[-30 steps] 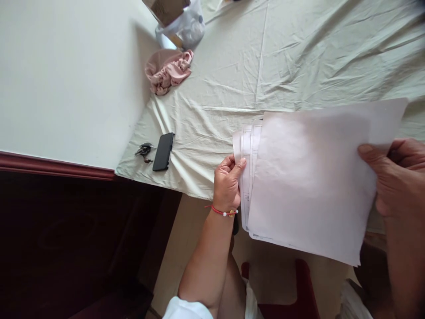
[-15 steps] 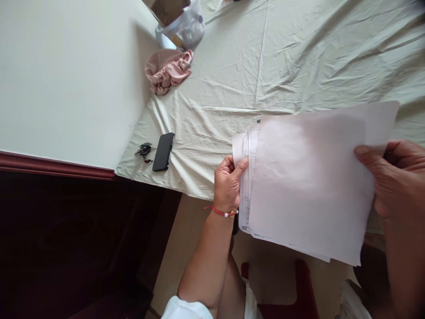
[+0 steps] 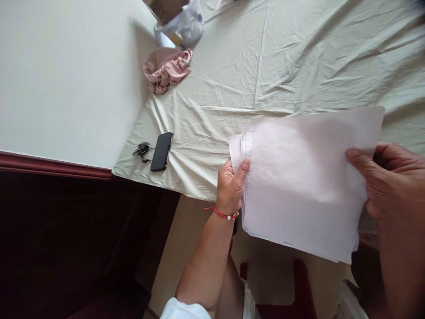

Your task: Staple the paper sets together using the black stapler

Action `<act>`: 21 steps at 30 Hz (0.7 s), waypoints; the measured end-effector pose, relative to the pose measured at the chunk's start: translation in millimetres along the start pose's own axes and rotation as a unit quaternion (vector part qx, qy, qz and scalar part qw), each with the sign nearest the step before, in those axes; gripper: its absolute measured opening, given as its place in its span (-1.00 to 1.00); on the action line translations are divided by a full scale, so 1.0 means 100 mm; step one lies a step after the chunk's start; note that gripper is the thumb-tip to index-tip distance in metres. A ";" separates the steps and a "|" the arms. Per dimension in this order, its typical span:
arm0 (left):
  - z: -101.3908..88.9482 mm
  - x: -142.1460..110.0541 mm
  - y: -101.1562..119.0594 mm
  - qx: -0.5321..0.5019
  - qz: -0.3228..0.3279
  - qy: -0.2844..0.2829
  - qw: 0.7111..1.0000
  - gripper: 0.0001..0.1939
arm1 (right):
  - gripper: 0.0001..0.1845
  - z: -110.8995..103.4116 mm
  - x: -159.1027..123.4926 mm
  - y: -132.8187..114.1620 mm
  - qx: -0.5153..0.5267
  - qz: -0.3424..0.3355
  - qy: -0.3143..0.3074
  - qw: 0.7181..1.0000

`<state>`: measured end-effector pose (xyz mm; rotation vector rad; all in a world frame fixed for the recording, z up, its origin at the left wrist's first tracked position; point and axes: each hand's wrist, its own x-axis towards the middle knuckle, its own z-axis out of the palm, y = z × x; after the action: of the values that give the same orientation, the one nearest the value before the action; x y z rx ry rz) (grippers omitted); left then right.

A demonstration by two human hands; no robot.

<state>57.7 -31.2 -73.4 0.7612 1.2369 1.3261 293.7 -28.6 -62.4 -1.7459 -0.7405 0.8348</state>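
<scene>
That paper stack (image 3: 299,186) is up in front of you, half over the table edge. Your left hand (image 3: 229,188) pinches it at 9 o'clock, your right hand (image 3: 388,184) at 3, both closed to the sheets' thickness, thumbs on top. Watch out: edges are staggered, so a light pinch could miss inner sheets and let them slide floorward; squeeze too hard and you'd probably buckle them. Thin, smooth white sheets, slightly rippled. Wrinkly pale tablecloth (image 3: 212,122) behind, flat black phone (image 3: 161,151) and keys (image 3: 142,149) around 9–10, bunched silky-looking pink cloth (image 3: 168,73) at 10, red stool (image 3: 303,288) at 6.
</scene>
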 end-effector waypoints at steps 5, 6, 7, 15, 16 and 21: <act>0.00 0.00 -0.02 0.011 -0.006 0.000 1.000 -0.69 | -0.63 -0.07 0.02 0.05 -0.097 -0.056 0.036 0.993; -0.01 0.00 -0.02 0.010 -0.006 -0.004 1.000 -0.69 | -0.61 -0.08 0.03 0.06 -0.111 -0.065 0.039 0.991; -0.01 0.00 -0.02 0.009 -0.007 -0.009 1.000 -0.69 | -0.59 -0.09 0.03 0.07 -0.115 -0.071 0.041 0.990; -0.02 -0.01 -0.01 0.016 -0.027 -0.022 0.999 -0.68 | -0.64 -0.01 -0.02 0.03 -0.060 -0.063 0.010 0.996; -0.02 -0.01 -0.01 0.016 -0.029 -0.020 0.999 -0.67 | -0.63 -0.01 -0.02 0.04 -0.064 -0.065 0.009 0.996; -0.02 0.00 0.00 -0.002 -0.041 -0.023 0.999 -0.67 | -0.59 -0.01 -0.01 0.09 -0.074 -0.066 0.004 0.995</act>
<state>56.1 -32.1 -74.3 0.7282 1.2155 1.2376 295.2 -32.7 -70.6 -1.8068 -0.9226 0.6977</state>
